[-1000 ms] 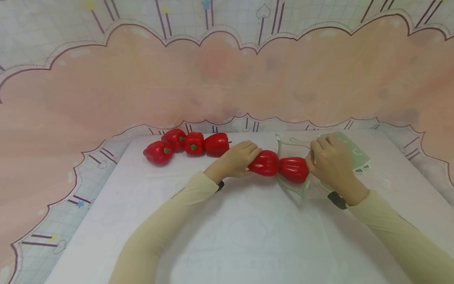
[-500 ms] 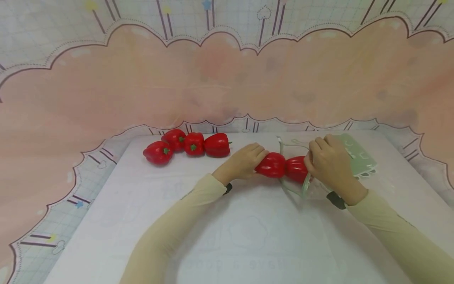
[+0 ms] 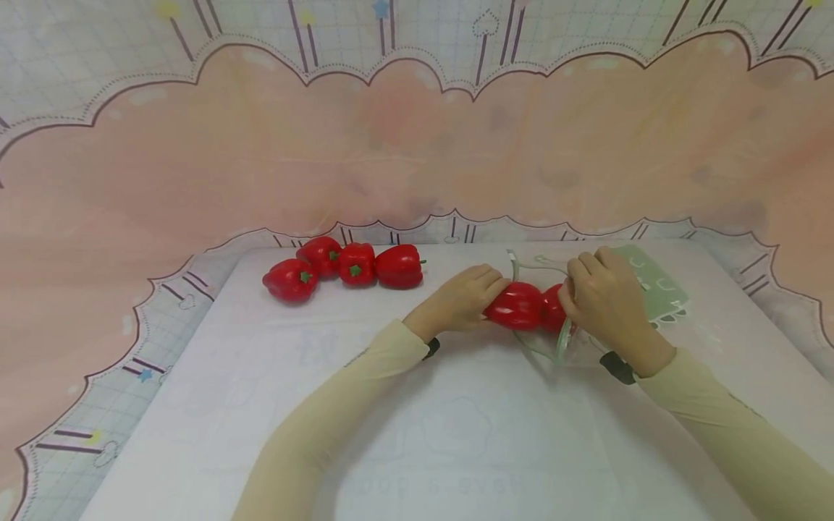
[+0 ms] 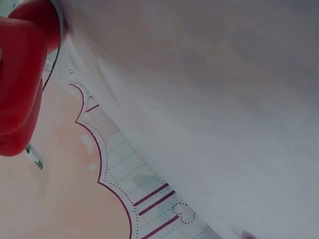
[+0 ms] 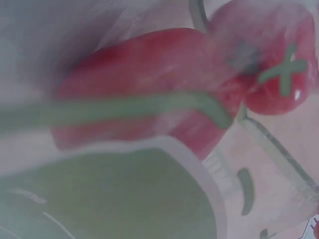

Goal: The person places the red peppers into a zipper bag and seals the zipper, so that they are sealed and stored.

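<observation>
While the left hand (image 3: pixel 459 298) grips a glossy pepper (image 3: pixel 516 306), the right hand (image 3: pixel 602 293) pinches a filmy bag (image 3: pixel 656 284).

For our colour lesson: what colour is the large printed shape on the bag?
The printed shape is mostly green, clearest in the head view.

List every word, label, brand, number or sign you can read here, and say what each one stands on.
"Have a goo": on the white table cover, faint, running right to left; its end is too blurred to read.
Faint bluish marks farther back on that cover: unreadable.
Clear bag with green print: no readable words.
Red peppers: no visible labels.
</observation>
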Available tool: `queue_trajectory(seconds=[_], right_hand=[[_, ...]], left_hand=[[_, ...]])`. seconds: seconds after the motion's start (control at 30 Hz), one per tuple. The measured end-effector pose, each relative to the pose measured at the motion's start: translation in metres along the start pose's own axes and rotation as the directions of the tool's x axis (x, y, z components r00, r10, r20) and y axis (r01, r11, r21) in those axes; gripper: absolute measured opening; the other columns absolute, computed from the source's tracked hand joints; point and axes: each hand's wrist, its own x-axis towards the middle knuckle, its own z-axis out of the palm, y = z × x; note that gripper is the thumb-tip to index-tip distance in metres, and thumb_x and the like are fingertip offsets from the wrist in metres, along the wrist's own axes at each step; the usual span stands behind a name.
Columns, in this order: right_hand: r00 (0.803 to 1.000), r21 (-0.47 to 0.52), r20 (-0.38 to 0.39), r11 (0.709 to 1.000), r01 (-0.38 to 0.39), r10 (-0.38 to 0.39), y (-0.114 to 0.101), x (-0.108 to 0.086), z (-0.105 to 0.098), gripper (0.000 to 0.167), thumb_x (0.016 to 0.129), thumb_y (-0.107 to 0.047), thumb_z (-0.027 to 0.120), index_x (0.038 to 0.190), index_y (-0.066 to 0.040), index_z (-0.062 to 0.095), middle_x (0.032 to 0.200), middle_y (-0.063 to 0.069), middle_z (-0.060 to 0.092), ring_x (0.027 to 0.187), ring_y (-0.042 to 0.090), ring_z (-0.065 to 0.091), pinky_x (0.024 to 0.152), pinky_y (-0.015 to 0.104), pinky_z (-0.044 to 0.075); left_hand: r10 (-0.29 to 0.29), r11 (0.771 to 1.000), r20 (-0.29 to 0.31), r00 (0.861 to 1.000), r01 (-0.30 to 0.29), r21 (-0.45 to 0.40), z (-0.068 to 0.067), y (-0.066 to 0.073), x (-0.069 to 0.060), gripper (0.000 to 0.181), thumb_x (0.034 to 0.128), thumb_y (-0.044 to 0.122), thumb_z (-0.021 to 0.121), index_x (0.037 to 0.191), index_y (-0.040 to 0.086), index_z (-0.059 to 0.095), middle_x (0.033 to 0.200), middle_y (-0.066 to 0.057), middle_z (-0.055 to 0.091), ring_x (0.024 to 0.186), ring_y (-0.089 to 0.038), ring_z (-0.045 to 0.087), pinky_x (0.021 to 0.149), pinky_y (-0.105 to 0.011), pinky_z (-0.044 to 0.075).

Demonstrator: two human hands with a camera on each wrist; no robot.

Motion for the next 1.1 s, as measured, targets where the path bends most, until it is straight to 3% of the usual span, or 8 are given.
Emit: queue_trajectory(seconds=[0.23,0.47,0.7,0.93,1.1], right_hand=[[1.000,0.001,-0.016,1.000,0.014,-0.014,0.001,0.000,0.001,0.015,0.075,-0.008,0.062,0.072,0.005,0.054,0.062,0.017,0.054,0.064,0.029,0.043,0.056,0.033,0.038],[0.998,0.008,-0.050,0.999,0.034,-0.033,0.002,0.000,0.002,0.013,0.075,-0.006,0.058,0.070,0.005,0.052,0.060,0.016,0.052,0.064,0.030,0.045,0.056,0.034,0.039],[0.998,0.016,-0.059,0.999,0.036,-0.035,0.002,-0.001,0.003,0.013,0.074,-0.007,0.057,0.070,0.004,0.051,0.060,0.016,0.051,0.065,0.031,0.045,0.056,0.035,0.039],[0.999,0.004,-0.040,0.999,0.034,-0.034,0.004,-0.002,0.002,0.015,0.076,-0.009,0.058,0.072,0.005,0.053,0.062,0.017,0.053,0.066,0.030,0.045,0.057,0.034,0.041],[0.998,0.007,-0.043,0.999,0.039,-0.039,0.005,-0.001,0.001,0.014,0.075,-0.007,0.058,0.071,0.005,0.052,0.062,0.016,0.053,0.067,0.031,0.046,0.058,0.035,0.041]], left_hand=[[0.015,1.000,0.004,1.000,-0.015,-0.014,0.001,0.007,0.009,0.052,0.0813,0.031,0.072,0.124,0.008,0.054,0.117,-0.003,0.061,0.111,-0.015,0.054,0.101,-0.024,0.044],[0.037,0.998,0.021,0.999,-0.038,0.050,0.007,0.012,0.017,0.051,0.0829,0.028,0.071,0.127,0.007,0.054,0.121,-0.003,0.061,0.114,-0.016,0.054,0.103,-0.024,0.043],[-0.002,0.998,0.023,1.000,0.001,0.064,0.012,0.016,0.022,0.050,0.0848,0.026,0.069,0.129,0.009,0.053,0.124,-0.003,0.060,0.118,-0.016,0.053,0.106,-0.024,0.041],[-0.019,0.987,-0.017,1.000,0.021,0.159,0.016,0.020,0.027,0.052,0.0840,0.029,0.070,0.129,0.008,0.055,0.116,-0.003,0.061,0.110,-0.015,0.056,0.100,-0.022,0.045],[-0.002,0.968,0.041,0.999,-0.008,0.251,0.016,0.021,0.029,0.046,0.0886,0.025,0.064,0.130,0.007,0.054,0.119,-0.004,0.061,0.113,-0.015,0.055,0.102,-0.023,0.044]])
